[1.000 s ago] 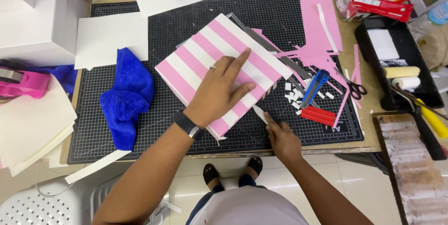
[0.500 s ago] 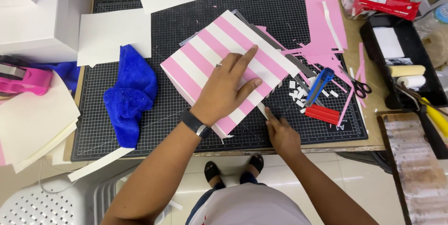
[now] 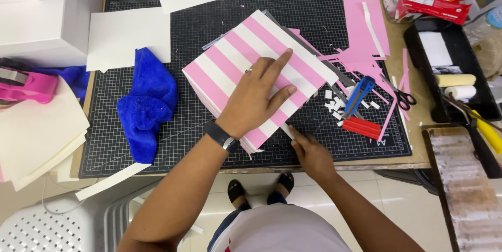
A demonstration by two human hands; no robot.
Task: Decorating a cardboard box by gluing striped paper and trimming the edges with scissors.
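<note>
A pink and white striped box (image 3: pixel 246 53) lies tilted on the black cutting mat (image 3: pixel 219 16). My left hand (image 3: pixel 259 92) presses flat on its top, fingers spread, a ring on one finger and a dark band on the wrist. My right hand (image 3: pixel 309 152) is at the box's near right edge. Its fingers pinch a small white strip (image 3: pixel 286 130) against that edge.
A blue cloth (image 3: pixel 146 103) lies left of the box. Pink paper scraps (image 3: pixel 366 37), a blue cutter (image 3: pixel 360 94), a red block (image 3: pixel 365 127) and scissors (image 3: pixel 403 96) lie to the right. White sheets (image 3: pixel 128 35) sit at the left, a black tray (image 3: pixel 449 58) with rollers at the right.
My right hand has slid a little along the box's near right edge, and the view has shifted slightly. My left hand stays pressed on the box top.
</note>
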